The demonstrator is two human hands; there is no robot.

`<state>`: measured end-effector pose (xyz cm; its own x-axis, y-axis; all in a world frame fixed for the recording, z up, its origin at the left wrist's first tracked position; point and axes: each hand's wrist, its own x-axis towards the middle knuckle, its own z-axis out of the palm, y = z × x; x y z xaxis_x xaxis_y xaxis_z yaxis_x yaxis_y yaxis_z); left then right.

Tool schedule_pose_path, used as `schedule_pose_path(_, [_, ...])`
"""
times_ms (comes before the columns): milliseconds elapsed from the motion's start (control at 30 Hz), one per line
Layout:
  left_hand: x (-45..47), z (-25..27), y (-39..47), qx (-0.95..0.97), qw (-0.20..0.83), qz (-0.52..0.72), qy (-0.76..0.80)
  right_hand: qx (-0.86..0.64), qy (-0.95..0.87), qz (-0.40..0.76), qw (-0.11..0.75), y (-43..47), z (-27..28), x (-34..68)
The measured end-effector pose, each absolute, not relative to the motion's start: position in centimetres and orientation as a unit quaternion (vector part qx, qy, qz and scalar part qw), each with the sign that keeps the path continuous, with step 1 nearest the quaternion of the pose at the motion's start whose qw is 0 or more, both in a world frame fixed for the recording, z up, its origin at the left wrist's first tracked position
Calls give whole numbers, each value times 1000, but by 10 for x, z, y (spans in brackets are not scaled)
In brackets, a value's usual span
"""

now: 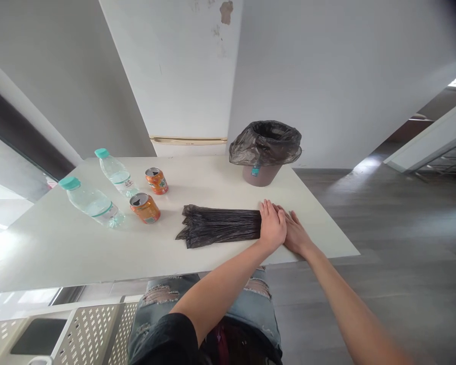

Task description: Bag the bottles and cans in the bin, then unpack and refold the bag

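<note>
A black plastic garbage bag [224,225], gathered into a long pleated strip, lies flat across the white table. Its ruffled end points left, and its right end is under my hands. My left hand [272,225] rests palm down on that end, fingers stretched out and lying flat. Right against it, my right hand [297,235] also lies flat at the bag's end; some of its fingers are hidden behind the left hand.
Beyond my hands stands a trash bin [264,175] lined with a black bag. Left on the table [197,177] are an orange can [146,209], another orange can [157,181], a tipped plastic bottle [93,204] and a second bottle [116,174]. A wall rises behind.
</note>
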<state>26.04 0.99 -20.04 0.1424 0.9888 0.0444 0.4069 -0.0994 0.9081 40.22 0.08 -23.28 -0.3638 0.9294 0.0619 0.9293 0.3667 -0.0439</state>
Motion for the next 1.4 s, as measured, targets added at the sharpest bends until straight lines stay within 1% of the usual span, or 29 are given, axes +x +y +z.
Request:
schedule_pose_path(233, [225,-209,12,731,220,255,593,-594,-802,37,62,-1,-225,393])
schedule_pose_path(367, [193,-219,9,739,154,212,621,-592,-802,42,69,0,-227,395])
schedule_pose_path(567, [142,-226,7,739,94,166,647,-603,-795,44,46,-1,-225,394])
schedule_pose_path(767, [93,-229,7,712,56,130,687,-606,-794,40,33,-1,-223,393])
schedule_pose_path(1033, [4,-239,-11,683,-25,162,712,-608,-792,40,30,0,-224,394])
schedule_pose_path(1167, [-32,-247,-19,721,-36,182,668,-599,-798,43,42,2,-226,394])
schedule_pose_path(1267, [-45,-248,-20,735,-28,211,644,-598,-795,62,81,3,-228,399])
schedule_pose_path(1400, [-48,-233,-23,758,-17,246,604,-637,-733,59,230,2,-227,409])
